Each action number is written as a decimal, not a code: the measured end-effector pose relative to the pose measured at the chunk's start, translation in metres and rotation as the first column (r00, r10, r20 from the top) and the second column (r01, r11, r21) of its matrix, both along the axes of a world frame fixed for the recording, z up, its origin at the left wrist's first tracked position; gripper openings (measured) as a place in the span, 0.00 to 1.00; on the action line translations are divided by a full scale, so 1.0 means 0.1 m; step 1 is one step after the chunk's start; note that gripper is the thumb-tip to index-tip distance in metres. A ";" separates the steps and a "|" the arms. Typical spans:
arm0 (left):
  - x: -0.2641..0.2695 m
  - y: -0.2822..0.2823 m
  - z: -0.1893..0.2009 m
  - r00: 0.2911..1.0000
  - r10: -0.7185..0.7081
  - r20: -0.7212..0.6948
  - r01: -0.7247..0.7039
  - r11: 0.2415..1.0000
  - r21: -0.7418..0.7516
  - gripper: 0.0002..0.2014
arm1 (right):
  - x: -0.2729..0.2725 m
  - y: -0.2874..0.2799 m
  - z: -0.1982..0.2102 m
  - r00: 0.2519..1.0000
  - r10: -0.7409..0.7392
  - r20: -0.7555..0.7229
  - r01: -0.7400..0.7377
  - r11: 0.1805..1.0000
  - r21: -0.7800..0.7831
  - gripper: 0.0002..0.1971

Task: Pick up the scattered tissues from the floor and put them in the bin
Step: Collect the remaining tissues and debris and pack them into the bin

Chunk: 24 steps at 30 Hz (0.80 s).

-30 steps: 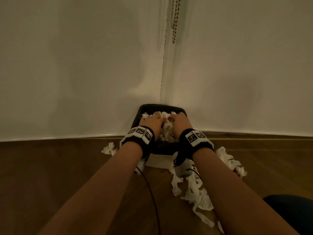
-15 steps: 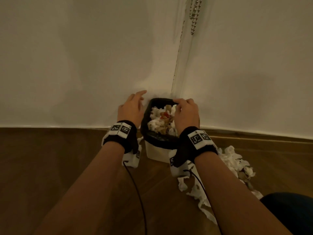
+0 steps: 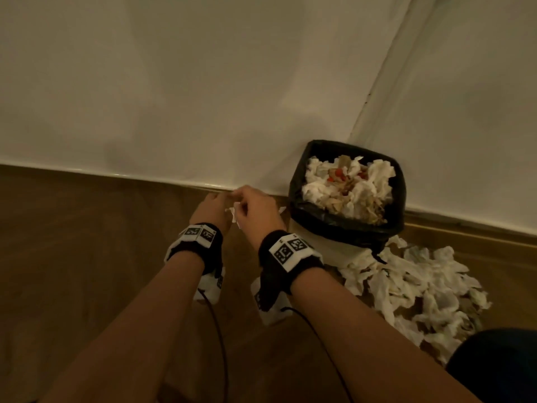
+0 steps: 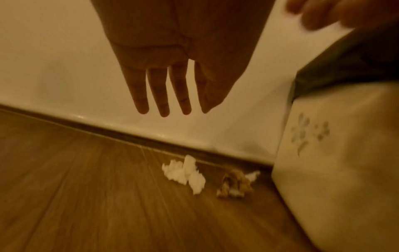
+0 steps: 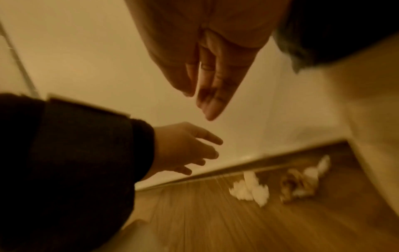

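white tissue [image 4: 185, 172] clump lengthwise along skirting beside bin [image 4: 336, 162], left hand [image 4: 172, 56] and right hand [image 5: 207, 56] grips loose, empty.

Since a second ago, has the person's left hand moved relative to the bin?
Yes. The left hand has left the bin's top and now hangs open to its left, above the floor tissues.

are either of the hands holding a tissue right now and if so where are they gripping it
Nothing is held. The left hand and the right hand both hang open, fingers straight, above the white tissue and the brown-stained one on the floor.

Dim warm light, blurred wrist views
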State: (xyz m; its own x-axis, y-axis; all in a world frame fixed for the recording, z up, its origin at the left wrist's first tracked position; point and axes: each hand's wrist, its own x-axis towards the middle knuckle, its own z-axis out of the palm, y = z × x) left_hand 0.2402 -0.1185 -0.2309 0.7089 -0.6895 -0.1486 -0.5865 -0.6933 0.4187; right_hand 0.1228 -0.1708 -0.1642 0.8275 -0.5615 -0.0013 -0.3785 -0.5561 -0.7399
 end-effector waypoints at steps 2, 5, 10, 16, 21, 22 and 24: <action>-0.04 -0.01 -0.18 0.999 -0.024 -0.045 0.027 0.998 0.057 0.22 | 0.09 -0.02 -0.29 0.985 -0.030 -0.168 0.034 0.999 0.025 0.17; -0.08 -0.02 -0.42 0.997 -0.003 -0.072 0.009 0.995 0.096 0.27 | 0.16 -0.12 -0.69 0.928 -0.055 -0.367 0.062 0.998 0.008 0.23; -0.02 -0.08 -0.65 1.000 0.009 -0.012 -0.008 0.992 0.125 0.29 | 0.24 -0.47 -1.06 0.842 -0.137 -0.521 0.113 0.991 -0.079 0.32; 0.15 -0.20 -0.77 0.997 -0.076 -0.011 0.077 0.986 0.151 0.28 | 0.38 -0.64 -1.30 0.818 -0.124 -0.562 0.101 0.992 -0.072 0.35; 0.24 -0.23 -0.91 0.984 -0.171 -0.042 0.176 0.945 0.278 0.27 | 0.47 -0.69 -1.43 0.785 -0.032 -0.618 0.000 0.999 -0.052 0.31; 0.23 -0.24 -0.93 0.983 -0.181 -0.039 0.185 0.941 0.284 0.25 | 0.50 -0.69 -1.46 0.764 -0.019 -0.644 -0.011 0.999 -0.043 0.31; 0.22 -0.24 -0.95 0.986 -0.167 -0.015 0.165 0.950 0.266 0.23 | 0.54 -0.66 -1.48 0.696 0.011 -0.718 -0.057 0.998 -0.040 0.27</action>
